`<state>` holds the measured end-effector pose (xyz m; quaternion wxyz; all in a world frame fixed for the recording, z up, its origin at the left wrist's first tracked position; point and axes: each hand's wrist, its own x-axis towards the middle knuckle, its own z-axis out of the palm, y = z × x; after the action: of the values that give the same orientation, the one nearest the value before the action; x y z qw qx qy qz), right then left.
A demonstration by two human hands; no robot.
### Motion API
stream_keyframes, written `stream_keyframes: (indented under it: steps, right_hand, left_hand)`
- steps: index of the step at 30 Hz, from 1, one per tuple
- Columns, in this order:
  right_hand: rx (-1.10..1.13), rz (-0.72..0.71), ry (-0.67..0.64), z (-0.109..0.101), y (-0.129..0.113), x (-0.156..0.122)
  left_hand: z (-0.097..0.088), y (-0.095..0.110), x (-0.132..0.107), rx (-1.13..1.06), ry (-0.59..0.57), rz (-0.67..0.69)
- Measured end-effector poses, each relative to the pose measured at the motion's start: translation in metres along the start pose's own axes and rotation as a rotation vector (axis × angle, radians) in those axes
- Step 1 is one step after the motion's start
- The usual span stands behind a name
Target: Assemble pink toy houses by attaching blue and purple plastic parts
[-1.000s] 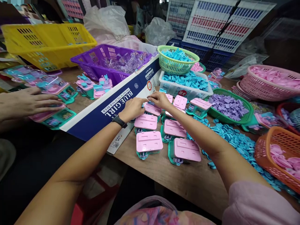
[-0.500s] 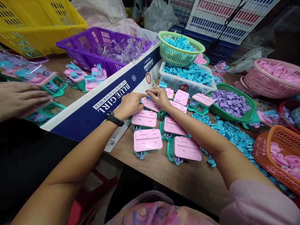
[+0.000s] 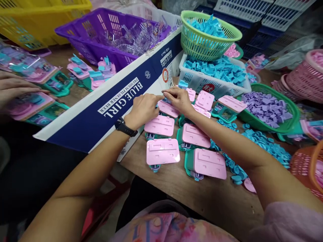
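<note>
Brown wooden tabletop; pink-topped toys, loose blue pieces, green basket

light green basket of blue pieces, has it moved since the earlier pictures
No: the light green basket sits over the back of the white tub as before; only the view has shifted.

Place: a workshop, by all signs
Table: wooden, set with many alike pink-topped pieces
Baskets: loose plastic parts, mostly sorted by colour
Crates: stacked behind
Carton: beer box side, standing between two work spots
Co-worker: at similar pieces beyond the carton
</note>
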<state>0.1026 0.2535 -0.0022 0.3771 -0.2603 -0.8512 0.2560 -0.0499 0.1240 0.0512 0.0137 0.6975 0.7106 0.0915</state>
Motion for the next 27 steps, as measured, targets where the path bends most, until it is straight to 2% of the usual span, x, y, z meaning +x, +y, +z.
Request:
stream_keyframes:
  steps: [4,7,11,15,22,27]
  right_hand:
    - [-0.099,0.047,-0.057,-0.023,-0.009,0.001]
    - [-0.159,0.081,-0.121,-0.029,-0.016,-0.001]
    - [-0.152,0.048,-0.057,-0.022,-0.018,-0.010]
    - [-0.092,0.076,-0.016,-0.019,-0.017,-0.015]
    - [-0.169,-0.006,-0.169,-0.025,-0.014,-0.002]
    - [-0.163,-0.017,-0.038,-0.018,-0.008,-0.010]
  left_hand:
    - [0.003,-0.002,0.000,-0.005,0.003,-0.013]
    - [0.005,-0.003,-0.001,-0.024,0.018,0.002]
    - [0.005,0.001,-0.001,-0.040,0.020,-0.009]
    - [0.003,0.004,0.001,-0.071,0.007,-0.006]
    - [0.007,-0.001,0.000,-0.119,-0.006,-0.002]
    - [0.003,0.001,0.003,-0.108,-0.044,-0.008]
